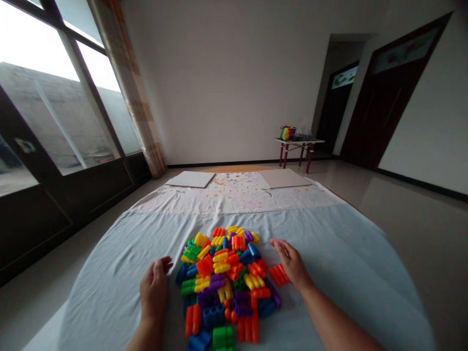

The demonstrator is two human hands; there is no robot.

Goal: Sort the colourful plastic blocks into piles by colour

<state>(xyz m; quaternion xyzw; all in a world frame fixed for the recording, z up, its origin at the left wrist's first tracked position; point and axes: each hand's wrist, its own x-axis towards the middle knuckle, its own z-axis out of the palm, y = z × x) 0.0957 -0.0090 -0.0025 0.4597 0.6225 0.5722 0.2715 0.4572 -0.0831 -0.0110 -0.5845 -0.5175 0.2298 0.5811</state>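
Observation:
A heap of plastic building blocks (221,265) in red-orange, yellow, green, blue and purple covers the middle of the cloth before me. Just left of the heap is my left hand (155,287), its fingers loosely bent and holding nothing. My right hand (290,263) rests on the other side, fingers partly stretched toward the pile, also without anything in it. An orange block (279,275) lies next to my right wrist, apart from the heap. Nearest to me are a green block (224,337) and a blue block (199,340).
A light blue cloth (347,273) covers the rounded table, with a white flowered cloth (237,195) beyond it. Two flat boards lie at the far end, one on the left (191,179) and one on the right (284,178). A small table (300,142) with bags stands by the wall.

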